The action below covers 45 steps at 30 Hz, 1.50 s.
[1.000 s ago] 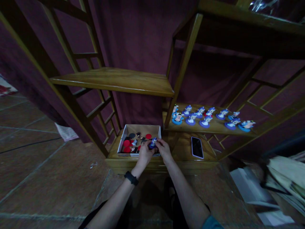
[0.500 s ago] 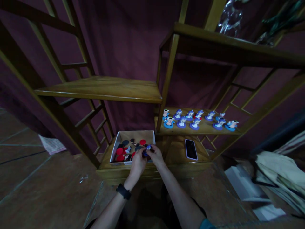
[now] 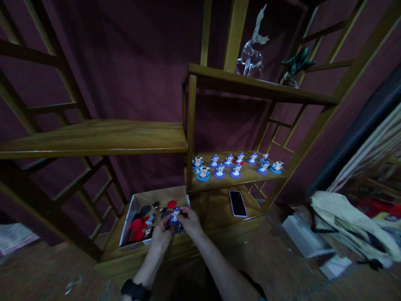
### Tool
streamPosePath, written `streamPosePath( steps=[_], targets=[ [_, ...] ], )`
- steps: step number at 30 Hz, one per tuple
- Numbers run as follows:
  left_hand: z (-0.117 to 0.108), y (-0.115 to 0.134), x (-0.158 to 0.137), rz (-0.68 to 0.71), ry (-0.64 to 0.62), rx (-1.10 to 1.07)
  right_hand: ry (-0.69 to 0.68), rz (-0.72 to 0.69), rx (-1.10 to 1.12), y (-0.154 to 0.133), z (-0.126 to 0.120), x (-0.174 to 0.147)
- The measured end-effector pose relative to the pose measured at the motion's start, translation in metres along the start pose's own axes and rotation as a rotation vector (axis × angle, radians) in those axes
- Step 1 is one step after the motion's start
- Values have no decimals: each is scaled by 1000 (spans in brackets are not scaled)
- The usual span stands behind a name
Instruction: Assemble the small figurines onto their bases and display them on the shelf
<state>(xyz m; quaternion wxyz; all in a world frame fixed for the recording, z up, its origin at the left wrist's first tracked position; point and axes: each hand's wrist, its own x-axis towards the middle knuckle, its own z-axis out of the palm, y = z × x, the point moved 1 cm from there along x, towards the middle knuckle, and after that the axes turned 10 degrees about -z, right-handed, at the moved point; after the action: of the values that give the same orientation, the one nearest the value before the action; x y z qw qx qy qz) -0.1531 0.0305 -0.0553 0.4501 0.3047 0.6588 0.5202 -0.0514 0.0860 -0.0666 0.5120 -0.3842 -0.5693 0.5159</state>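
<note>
A small purple and white figurine [image 3: 175, 214] stands upright between my hands, over the front right corner of an open cardboard box [image 3: 130, 215]. My left hand [image 3: 163, 234] pinches it low, at its purple base. From the other side, my right hand [image 3: 189, 219] has its fingers closed on the figurine's upper part. Inside the box lie red discs [image 3: 137, 224], dark discs [image 3: 145, 209] and several small figures [image 3: 150, 219]. On the raised shelf to the right, similar purple figurines [image 3: 219, 170] and pig-like figurines on blue bases [image 3: 203, 172] stand in two rough rows.
A phone [image 3: 238, 204] lies on the lower shelf right of the box. Above are a bare wooden shelf [image 3: 94, 136] and an upper shelf with a glass deer [image 3: 250, 56] and a green ornament [image 3: 296, 67]. A cream cloth bag [image 3: 351, 221] and white boxes [image 3: 305, 236] lie on the floor.
My view has swung to the right. The figurine, dark and partly covered by my fingers before, now stands upright and shows clearly between both hands.
</note>
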Motion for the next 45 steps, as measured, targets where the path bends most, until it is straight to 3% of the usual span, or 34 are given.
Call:
streamPosePath(
  steps=[6,11,26,32,38,45],
  targets=[
    [2,8,-7,-18,-117,-66,-22,1,17,-4,0,-1],
    [0,10,-10,-71,-77,-87,-32,-15,45,-8,1,-2],
    [6,8,-14,-169,-113,-385,-91,37,69,-14,-9,0],
    [3,6,-8,-39,-145,-219,-95,14,88,-12,-9,0],
    [4,4,-2,120,-67,-41,-87,20,74,-5,-8,1],
    [5,5,-3,86,20,-9,-69,38,53,-9,-8,1]
  ],
)
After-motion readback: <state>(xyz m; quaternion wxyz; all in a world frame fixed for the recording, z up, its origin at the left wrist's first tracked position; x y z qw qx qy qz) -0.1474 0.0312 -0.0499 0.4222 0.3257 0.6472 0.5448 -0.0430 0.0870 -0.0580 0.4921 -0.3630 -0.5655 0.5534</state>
